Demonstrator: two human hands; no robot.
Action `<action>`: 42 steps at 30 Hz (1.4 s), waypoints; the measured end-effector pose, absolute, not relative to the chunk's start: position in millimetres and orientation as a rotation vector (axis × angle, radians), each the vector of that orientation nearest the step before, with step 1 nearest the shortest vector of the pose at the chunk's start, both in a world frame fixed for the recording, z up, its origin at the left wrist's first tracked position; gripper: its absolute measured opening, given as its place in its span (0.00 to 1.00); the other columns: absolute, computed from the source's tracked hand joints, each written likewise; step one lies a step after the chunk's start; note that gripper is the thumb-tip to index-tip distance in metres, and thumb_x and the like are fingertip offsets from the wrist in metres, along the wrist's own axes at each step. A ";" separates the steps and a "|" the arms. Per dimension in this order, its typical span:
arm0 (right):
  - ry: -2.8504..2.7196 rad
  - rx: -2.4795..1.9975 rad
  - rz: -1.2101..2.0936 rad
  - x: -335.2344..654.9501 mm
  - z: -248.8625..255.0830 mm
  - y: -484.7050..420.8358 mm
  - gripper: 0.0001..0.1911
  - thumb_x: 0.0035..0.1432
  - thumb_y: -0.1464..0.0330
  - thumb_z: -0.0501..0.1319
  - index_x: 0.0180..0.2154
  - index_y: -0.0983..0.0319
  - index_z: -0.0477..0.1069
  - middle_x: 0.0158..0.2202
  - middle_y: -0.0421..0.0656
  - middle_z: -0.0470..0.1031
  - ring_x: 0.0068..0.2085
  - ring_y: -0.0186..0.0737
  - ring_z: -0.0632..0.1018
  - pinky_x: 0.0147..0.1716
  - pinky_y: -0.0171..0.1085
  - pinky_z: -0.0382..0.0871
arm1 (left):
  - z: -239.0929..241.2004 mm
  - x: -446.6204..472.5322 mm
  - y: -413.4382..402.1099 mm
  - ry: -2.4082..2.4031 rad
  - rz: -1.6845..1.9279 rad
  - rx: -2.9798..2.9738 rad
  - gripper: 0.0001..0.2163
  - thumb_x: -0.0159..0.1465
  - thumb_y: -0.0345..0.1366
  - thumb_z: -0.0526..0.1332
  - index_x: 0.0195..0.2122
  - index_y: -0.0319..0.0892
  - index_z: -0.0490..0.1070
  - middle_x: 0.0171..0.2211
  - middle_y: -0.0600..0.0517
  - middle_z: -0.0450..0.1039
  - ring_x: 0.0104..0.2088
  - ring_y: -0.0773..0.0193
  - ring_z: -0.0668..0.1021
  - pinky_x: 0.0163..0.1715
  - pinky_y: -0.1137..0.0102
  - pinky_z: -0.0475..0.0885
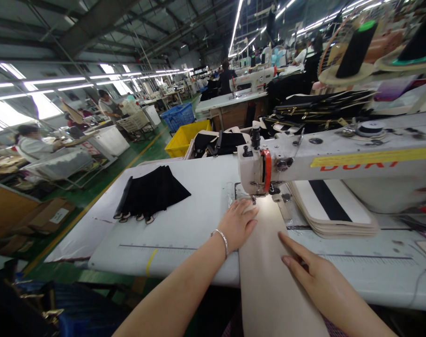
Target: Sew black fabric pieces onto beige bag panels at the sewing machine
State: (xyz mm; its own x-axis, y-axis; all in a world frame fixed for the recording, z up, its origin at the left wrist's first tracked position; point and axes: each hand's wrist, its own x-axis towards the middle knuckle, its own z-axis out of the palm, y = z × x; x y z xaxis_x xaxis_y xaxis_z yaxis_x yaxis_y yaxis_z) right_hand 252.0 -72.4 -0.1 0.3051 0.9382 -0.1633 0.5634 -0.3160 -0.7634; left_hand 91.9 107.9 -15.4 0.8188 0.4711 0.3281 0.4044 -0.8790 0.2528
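Note:
A long cream fabric panel runs from my lap over the table's front edge, its far end under the needle area of a white sewing machine. My left hand, with a silver bracelet at the wrist, lies flat on the panel's left edge, close to the presser foot. At the right edge of the panel, my right hand rests with thumb and forefinger stretched out and apart, touching the cloth. The other fingers of that hand are partly hidden. The machine's lamp lights the cloth by the needle.
Black fabric pieces lie fanned out on the table's left. Stacked cream panels with a black stripe sit under the machine arm. Behind stand a yellow crate, a blue crate and a pile of zippered black pieces. People work farther off.

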 end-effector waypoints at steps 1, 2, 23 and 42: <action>-1.327 -1.985 0.840 252.1 -0.4 -72.9 0.33 0.61 0.56 0.49 0.64 0.62 0.59 0.49 0.47 0.76 0.44 0.46 0.79 0.48 0.44 0.70 | -15.3 91.7 107.9 0.686 0.574 2.829 0.16 0.68 0.37 0.55 0.57 0.44 0.67 0.60 0.44 0.62 0.62 0.54 0.63 0.64 0.50 0.58; -1.328 -1.983 0.851 252.3 -0.8 -73.3 0.33 0.61 0.56 0.49 0.64 0.62 0.59 0.49 0.46 0.77 0.43 0.46 0.79 0.48 0.44 0.70 | -15.2 91.5 107.9 0.683 0.572 2.828 0.16 0.68 0.37 0.55 0.56 0.43 0.67 0.60 0.44 0.62 0.62 0.54 0.63 0.64 0.50 0.58; -1.324 -1.971 0.803 256.6 -1.5 -79.0 0.30 0.61 0.57 0.52 0.63 0.56 0.61 0.43 0.42 0.79 0.45 0.48 0.79 0.44 0.44 0.74 | -11.6 89.3 107.1 0.661 0.546 2.785 0.16 0.68 0.38 0.55 0.57 0.44 0.67 0.60 0.44 0.61 0.63 0.53 0.62 0.65 0.50 0.56; -1.546 -2.087 0.706 248.3 31.9 -89.0 0.25 0.62 0.64 0.55 0.61 0.57 0.65 0.47 0.47 0.78 0.46 0.49 0.79 0.46 0.44 0.70 | -24.1 87.0 120.4 0.655 0.537 2.906 0.17 0.70 0.40 0.51 0.59 0.48 0.64 0.62 0.47 0.60 0.63 0.52 0.63 0.63 0.48 0.61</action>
